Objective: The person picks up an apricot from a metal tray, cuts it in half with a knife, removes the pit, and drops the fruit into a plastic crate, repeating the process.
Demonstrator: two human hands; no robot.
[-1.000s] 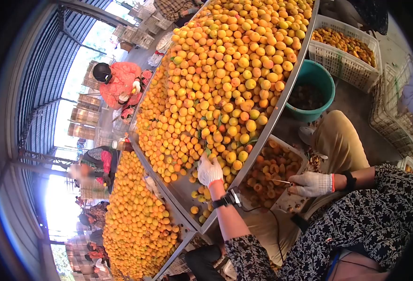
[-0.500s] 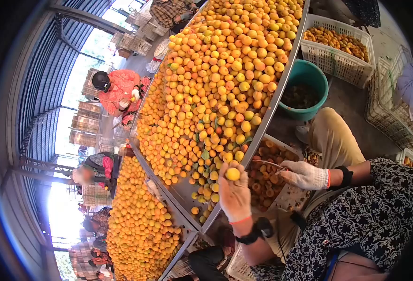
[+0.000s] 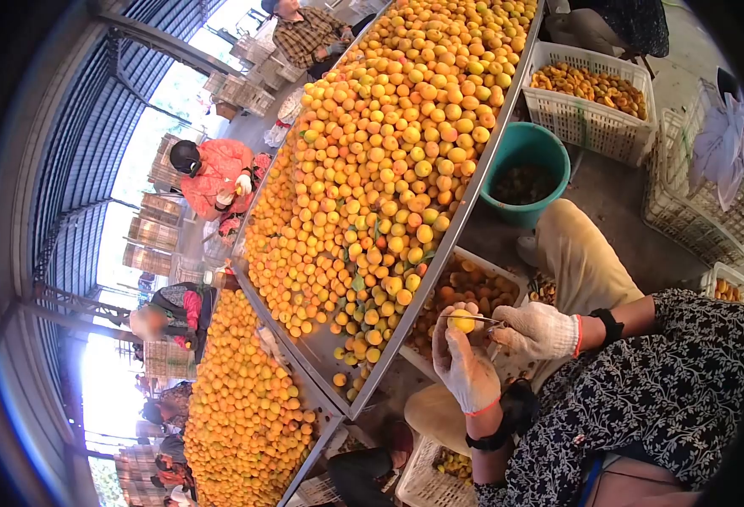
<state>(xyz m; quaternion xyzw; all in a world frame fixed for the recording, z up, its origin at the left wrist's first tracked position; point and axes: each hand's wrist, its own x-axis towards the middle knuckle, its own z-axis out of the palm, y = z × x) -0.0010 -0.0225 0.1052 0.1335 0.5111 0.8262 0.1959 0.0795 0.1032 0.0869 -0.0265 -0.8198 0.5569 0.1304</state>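
A yellow apricot sits in the fingers of my left hand, which wears a white glove and is closed around it. My right hand, gloved too, grips a thin knife whose slender blade lies against the apricot. Both hands meet over a white crate holding cut apricot pieces. Beside them, a metal-edged table carries a large heap of whole apricots.
A teal bucket with dark contents stands beyond my knee. White crates of cut fruit sit at upper right, with stacked crates and a plastic bag. Another apricot heap lies lower left. Several people work across the table.
My left hand has brought the apricot right and slightly down to the knife. The blade, apart from the fruit before, now lies against it. The view has shifted slightly.
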